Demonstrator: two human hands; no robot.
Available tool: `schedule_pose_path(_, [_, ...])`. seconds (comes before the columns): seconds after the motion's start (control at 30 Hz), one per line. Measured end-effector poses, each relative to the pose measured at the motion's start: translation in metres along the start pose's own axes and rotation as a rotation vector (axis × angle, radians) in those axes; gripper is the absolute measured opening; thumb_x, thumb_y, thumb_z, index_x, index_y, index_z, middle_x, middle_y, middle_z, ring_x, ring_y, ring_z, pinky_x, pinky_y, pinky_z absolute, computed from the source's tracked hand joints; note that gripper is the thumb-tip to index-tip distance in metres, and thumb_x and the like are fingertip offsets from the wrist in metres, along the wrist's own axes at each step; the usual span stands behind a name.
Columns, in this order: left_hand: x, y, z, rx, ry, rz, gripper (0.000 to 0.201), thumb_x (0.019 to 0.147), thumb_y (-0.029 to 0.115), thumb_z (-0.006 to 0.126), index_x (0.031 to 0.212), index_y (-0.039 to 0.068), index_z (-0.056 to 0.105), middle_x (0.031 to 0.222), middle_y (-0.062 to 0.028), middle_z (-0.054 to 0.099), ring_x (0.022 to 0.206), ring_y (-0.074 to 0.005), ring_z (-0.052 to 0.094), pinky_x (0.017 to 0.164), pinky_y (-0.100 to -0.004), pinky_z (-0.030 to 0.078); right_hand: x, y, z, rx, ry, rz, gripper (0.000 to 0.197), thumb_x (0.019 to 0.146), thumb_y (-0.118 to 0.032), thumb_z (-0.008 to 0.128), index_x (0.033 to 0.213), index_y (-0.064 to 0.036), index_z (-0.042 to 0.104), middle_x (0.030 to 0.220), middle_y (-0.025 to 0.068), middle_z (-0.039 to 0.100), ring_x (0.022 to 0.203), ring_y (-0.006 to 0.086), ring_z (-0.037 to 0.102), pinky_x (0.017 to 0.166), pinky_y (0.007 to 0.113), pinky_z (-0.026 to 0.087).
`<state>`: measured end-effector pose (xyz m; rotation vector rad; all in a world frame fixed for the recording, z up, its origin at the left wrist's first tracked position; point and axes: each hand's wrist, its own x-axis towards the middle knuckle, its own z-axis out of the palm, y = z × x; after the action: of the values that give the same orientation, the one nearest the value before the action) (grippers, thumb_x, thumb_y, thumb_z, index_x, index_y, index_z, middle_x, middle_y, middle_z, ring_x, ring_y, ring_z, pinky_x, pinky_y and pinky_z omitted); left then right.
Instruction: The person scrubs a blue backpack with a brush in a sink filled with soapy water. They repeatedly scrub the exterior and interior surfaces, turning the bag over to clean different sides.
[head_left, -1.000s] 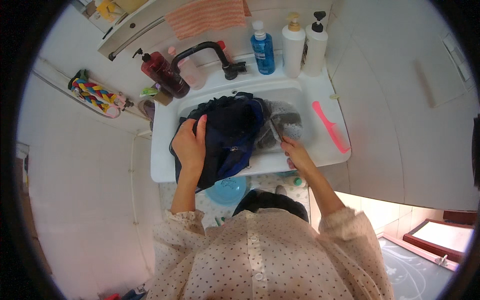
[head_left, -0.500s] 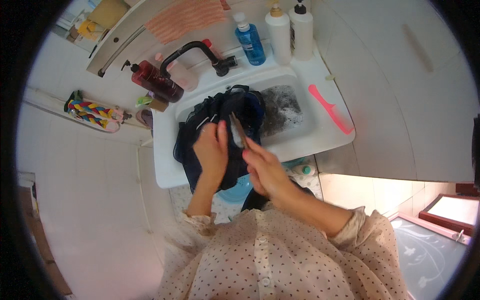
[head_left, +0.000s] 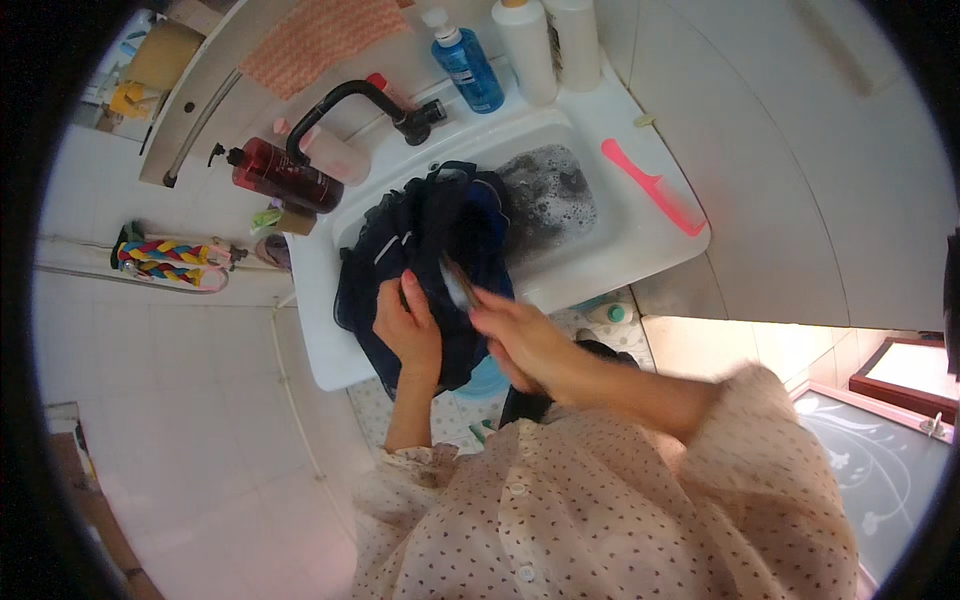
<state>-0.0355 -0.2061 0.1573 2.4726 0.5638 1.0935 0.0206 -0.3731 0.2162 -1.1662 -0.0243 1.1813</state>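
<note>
A bunched dark navy garment (head_left: 395, 245) lies over the left part of the white sink (head_left: 590, 265) and hangs over its front edge. My left hand (head_left: 410, 328) is closed on the near part of the cloth, thumb uppermost. In my right hand (head_left: 520, 335) is a scrub brush (head_left: 460, 284) with a brown back and pale bristles, tilted against the fabric just right of my left hand. My fingers hide its near end. Grey soapy water (head_left: 548, 200) with foam fills the basin's right side.
A black faucet (head_left: 412, 125) arches over the back rim. Along that rim stand a dark red pump bottle (head_left: 285, 176), a blue bottle (head_left: 468, 68) and white bottles (head_left: 527, 52). A pink comb (head_left: 655, 188) lies on the right ledge. Below is a light blue basin (head_left: 484, 380).
The whole view has shifted, so the sink appears farther left. Both hands and the brush have come slightly nearer to me over the garment.
</note>
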Motion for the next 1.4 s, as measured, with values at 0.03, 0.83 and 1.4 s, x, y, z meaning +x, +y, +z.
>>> schedule_pose_path(0.03, [0.0,0.003,-0.006,-0.029,-0.012,0.02,0.028,0.098,0.023,0.056,0.079,0.002,0.055,0.064,-0.0129,0.052,0.052,-0.0211,0.047,0.05,-0.034,0.038,-0.026,0.0,-0.001,-0.024,-0.076,0.019,0.05,0.095,-0.027,0.049,0.143,-0.0112,0.045,0.065,-0.0018,0.046,0.054,0.0096,0.044,0.048,0.028,0.034])
schedule_pose_path(0.83, [0.0,0.023,-0.004,-0.066,-0.134,-0.168,0.025,0.095,0.024,0.06,0.084,0.002,0.062,0.067,-0.0142,0.058,0.057,-0.0229,0.055,0.056,-0.032,0.043,0.067,-0.023,-0.174,-0.972,0.005,-0.134,0.054,0.086,-0.034,0.059,0.131,-0.0045,0.053,0.113,0.0256,0.063,0.102,0.0368,0.063,0.089,0.04,0.048])
schedule_pose_path(1.4, [0.008,0.019,-0.005,-0.253,-0.047,-0.291,0.03,0.098,0.021,0.056,0.077,0.0,0.055,0.065,0.0,0.049,0.065,-0.0074,0.038,0.058,-0.0235,0.034,0.212,0.025,-0.089,-0.785,0.417,-0.197,0.057,0.097,-0.034,0.045,0.149,-0.0153,0.031,0.115,0.0236,0.064,0.107,0.0386,0.061,0.089,0.046,0.049])
